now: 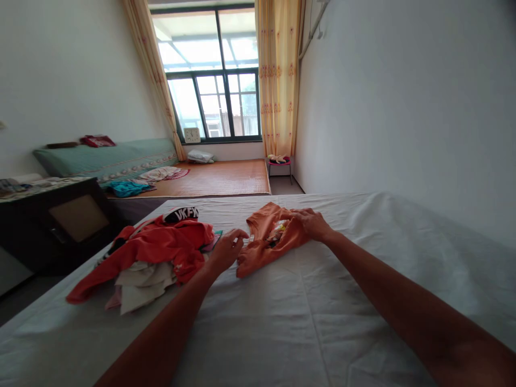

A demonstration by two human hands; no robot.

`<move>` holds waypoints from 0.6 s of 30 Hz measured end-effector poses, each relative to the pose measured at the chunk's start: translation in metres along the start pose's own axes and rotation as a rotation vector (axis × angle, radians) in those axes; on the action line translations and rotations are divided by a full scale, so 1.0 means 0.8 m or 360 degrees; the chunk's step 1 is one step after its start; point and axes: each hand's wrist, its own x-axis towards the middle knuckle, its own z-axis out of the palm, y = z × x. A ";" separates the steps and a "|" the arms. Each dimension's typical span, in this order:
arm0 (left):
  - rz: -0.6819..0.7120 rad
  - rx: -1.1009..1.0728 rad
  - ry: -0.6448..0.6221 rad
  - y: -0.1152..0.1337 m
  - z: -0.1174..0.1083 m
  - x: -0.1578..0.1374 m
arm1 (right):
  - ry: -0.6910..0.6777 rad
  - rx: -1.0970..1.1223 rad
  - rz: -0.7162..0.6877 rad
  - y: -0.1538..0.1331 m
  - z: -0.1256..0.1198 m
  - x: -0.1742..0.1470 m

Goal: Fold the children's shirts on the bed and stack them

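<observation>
An orange shirt [258, 256] with a printed picture on its front lies crumpled on the white bedsheet [278, 333]. My right hand [312, 223] is closed over the shirt's far right edge, its fingertips partly hidden by the cloth. At the shirt's left side, my left hand [228, 247] hovers with curved fingers; thumb and forefinger look apart, close to a small white label [252, 238]. Left of that hand sits a heap of clothes, with a red garment [161, 244] on top and a cream one [143, 285] underneath.
A black band with white letters [186, 214] shows in the heap. Beyond the sheet stands a second bed with a brown mat [226, 174]. A dark cabinet [76, 215] is at left, a white wall [403, 107] at right, and a small stool [279, 161] near the curtain.
</observation>
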 end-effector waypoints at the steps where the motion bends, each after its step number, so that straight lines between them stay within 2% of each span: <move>1: -0.0040 0.0029 -0.0023 -0.002 0.005 -0.003 | -0.0060 -0.0106 -0.0034 -0.005 0.001 0.005; 3: -0.0012 0.0067 -0.0178 -0.002 0.013 -0.010 | -0.0150 -0.0238 -0.0092 -0.007 -0.009 0.010; 6: 0.0143 0.0163 -0.0329 0.001 0.021 -0.019 | -0.0032 -0.0251 -0.0169 0.001 -0.047 0.000; 8: 0.0160 0.0217 -0.0349 0.002 0.021 -0.019 | 0.0067 -0.0172 -0.0227 0.009 -0.080 -0.021; 10: 0.0134 0.0256 -0.0357 0.002 0.016 -0.016 | 0.0014 -0.0109 -0.0240 0.017 -0.110 -0.053; 11: 0.0136 0.0254 -0.0375 0.002 0.011 -0.013 | -0.0089 -0.0086 -0.0209 0.020 -0.122 -0.072; 13: 0.0176 0.0168 -0.0476 0.005 -0.002 -0.009 | -0.0444 0.0003 -0.0098 0.025 -0.138 -0.112; 15: 0.0214 -0.0025 -0.0681 0.009 -0.017 -0.005 | -0.0862 0.0232 -0.0017 0.028 -0.143 -0.143; 16: 0.0204 -0.0130 -0.0782 0.012 -0.022 -0.003 | -0.0991 0.0379 0.0004 0.031 -0.142 -0.154; 17: 0.0171 -0.0217 -0.0835 0.013 -0.026 -0.002 | -0.1023 0.0506 0.0027 0.035 -0.139 -0.160; 18: 0.0127 -0.0279 -0.0821 0.013 -0.027 0.000 | -0.0959 0.0588 0.0059 0.041 -0.133 -0.161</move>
